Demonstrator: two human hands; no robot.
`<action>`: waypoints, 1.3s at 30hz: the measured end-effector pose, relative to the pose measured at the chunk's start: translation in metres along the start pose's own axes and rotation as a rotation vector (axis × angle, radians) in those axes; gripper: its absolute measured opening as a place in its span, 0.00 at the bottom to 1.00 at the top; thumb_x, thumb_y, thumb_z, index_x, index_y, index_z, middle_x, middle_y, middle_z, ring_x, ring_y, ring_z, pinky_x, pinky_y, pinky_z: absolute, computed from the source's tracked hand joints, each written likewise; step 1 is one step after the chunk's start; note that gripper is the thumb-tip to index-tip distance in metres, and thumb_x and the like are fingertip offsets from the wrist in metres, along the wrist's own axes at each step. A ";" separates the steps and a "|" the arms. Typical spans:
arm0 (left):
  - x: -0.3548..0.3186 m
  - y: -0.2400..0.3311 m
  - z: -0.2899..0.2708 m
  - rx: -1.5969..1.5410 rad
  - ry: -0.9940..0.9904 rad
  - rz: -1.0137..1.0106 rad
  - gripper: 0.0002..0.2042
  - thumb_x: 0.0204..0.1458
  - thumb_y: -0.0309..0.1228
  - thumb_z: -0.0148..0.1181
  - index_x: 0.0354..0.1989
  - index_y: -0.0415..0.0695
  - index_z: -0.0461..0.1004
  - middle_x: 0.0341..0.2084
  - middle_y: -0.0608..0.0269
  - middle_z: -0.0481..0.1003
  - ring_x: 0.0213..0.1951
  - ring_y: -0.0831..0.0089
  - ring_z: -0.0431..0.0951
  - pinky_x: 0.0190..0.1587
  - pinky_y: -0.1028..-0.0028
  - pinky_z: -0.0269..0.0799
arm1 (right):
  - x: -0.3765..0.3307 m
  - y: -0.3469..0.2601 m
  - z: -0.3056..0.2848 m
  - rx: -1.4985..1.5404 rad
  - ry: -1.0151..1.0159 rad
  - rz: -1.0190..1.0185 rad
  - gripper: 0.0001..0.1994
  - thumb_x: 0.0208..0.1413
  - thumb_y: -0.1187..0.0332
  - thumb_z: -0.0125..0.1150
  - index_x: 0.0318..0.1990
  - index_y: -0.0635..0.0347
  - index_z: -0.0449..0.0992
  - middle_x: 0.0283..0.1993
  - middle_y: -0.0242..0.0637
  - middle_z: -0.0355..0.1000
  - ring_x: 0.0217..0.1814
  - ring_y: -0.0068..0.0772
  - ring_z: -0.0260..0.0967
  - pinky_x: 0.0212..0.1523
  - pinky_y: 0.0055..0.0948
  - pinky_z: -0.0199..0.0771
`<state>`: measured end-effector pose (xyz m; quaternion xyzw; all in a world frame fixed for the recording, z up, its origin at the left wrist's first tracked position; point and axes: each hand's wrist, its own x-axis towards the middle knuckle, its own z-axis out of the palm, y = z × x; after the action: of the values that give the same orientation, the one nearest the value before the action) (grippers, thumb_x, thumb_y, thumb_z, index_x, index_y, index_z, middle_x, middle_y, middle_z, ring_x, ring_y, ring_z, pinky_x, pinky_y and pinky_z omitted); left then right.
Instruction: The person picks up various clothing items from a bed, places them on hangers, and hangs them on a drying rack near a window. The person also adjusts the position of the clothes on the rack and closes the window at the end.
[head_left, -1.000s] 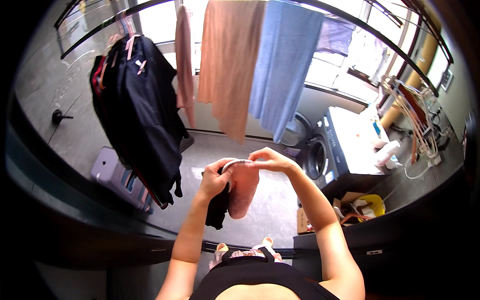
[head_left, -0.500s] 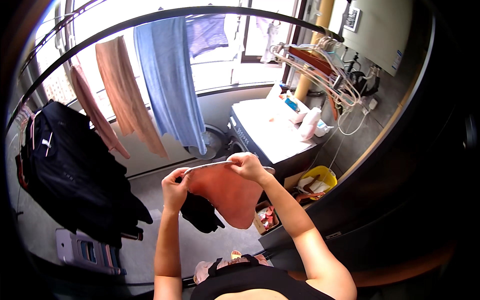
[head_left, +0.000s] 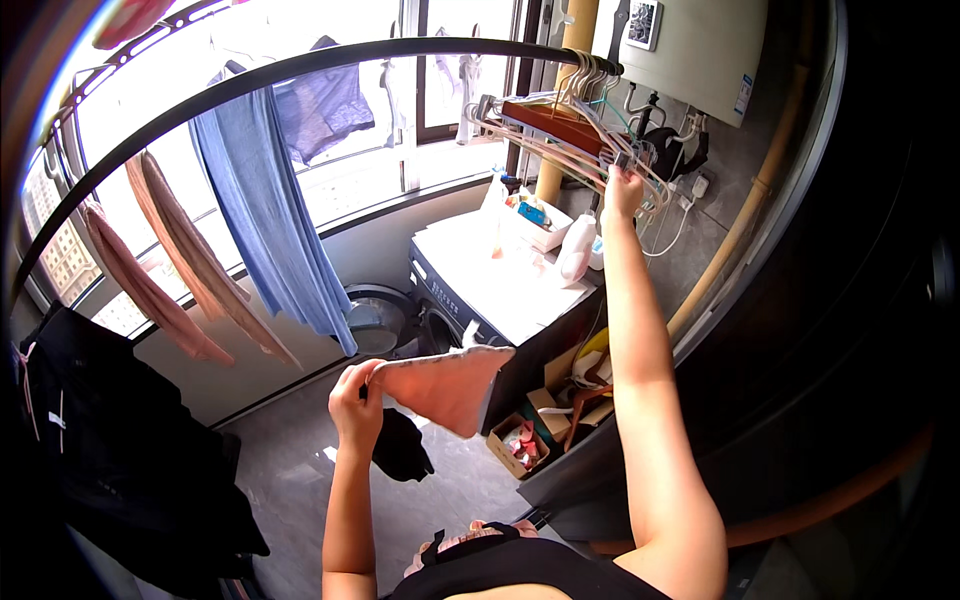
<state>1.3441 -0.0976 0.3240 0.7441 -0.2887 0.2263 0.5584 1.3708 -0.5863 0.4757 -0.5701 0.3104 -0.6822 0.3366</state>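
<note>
Place recorded as a home laundry area, probably by a window wall. A front-loading washing machine is seen below the window; a bottle is set near its top's right-hand edge, an open white box toward the far edge. Household washing is hung from a curved black rail: a blue cloth mid-length, dark clothes at the left. Hangers are gathered at the rail's right end. A pale unit with pipes is mounted on the wall. Buildings are visible outside.
</note>
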 end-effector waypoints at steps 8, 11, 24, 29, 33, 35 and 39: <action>0.008 -0.010 0.026 0.064 0.014 0.017 0.08 0.43 0.22 0.56 0.33 0.43 0.76 0.26 0.59 0.75 0.28 0.64 0.75 0.33 0.74 0.70 | -0.015 -0.027 -0.028 0.192 -0.472 0.263 0.13 0.50 0.59 0.61 0.26 0.61 0.73 0.22 0.31 0.72 0.18 0.17 0.66 0.15 0.18 0.67; 0.011 -0.008 0.040 0.050 0.015 0.000 0.08 0.43 0.21 0.55 0.33 0.43 0.76 0.26 0.58 0.75 0.29 0.64 0.75 0.34 0.74 0.70 | -0.020 -0.026 -0.037 0.255 -0.653 0.312 0.14 0.49 0.59 0.63 0.25 0.62 0.72 0.24 0.34 0.73 0.21 0.20 0.70 0.20 0.18 0.74; 0.010 -0.003 0.084 -0.038 0.043 -0.130 0.07 0.44 0.23 0.57 0.33 0.41 0.77 0.27 0.58 0.76 0.29 0.68 0.76 0.35 0.75 0.70 | -0.080 -0.036 -0.043 0.407 -0.724 -0.140 0.36 0.48 0.65 0.65 0.59 0.66 0.49 0.30 0.41 0.75 0.29 0.22 0.72 0.26 0.16 0.69; 0.007 0.000 0.075 -0.036 0.017 -0.136 0.06 0.45 0.23 0.58 0.33 0.39 0.76 0.26 0.60 0.76 0.29 0.74 0.74 0.35 0.77 0.68 | -0.099 -0.053 -0.047 0.468 -0.632 -0.117 0.31 0.50 0.65 0.63 0.56 0.62 0.52 0.30 0.42 0.75 0.29 0.21 0.72 0.28 0.16 0.69; 0.001 -0.004 0.063 -0.036 0.018 -0.125 0.07 0.44 0.23 0.59 0.33 0.41 0.77 0.26 0.59 0.76 0.28 0.70 0.75 0.33 0.76 0.69 | -0.096 -0.060 -0.037 0.515 -0.626 -0.083 0.18 0.52 0.59 0.61 0.45 0.63 0.70 0.28 0.31 0.73 0.24 0.16 0.68 0.26 0.13 0.66; -0.003 -0.004 0.051 -0.040 0.012 -0.136 0.07 0.44 0.23 0.59 0.32 0.41 0.77 0.26 0.59 0.76 0.28 0.70 0.75 0.33 0.76 0.69 | -0.102 -0.067 -0.038 0.475 -0.690 0.005 0.18 0.53 0.57 0.59 0.43 0.62 0.72 0.28 0.30 0.72 0.22 0.14 0.66 0.23 0.12 0.65; -0.012 -0.013 0.024 -0.059 0.012 -0.127 0.06 0.44 0.24 0.59 0.32 0.41 0.77 0.25 0.59 0.76 0.28 0.70 0.76 0.33 0.76 0.69 | -0.113 -0.078 -0.044 0.692 -0.757 0.352 0.19 0.54 0.52 0.56 0.40 0.62 0.74 0.28 0.29 0.70 0.19 0.11 0.62 0.19 0.11 0.61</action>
<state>1.3447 -0.1158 0.3010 0.7426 -0.2443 0.1864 0.5951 1.3334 -0.4475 0.4681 -0.5712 0.0156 -0.4250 0.7020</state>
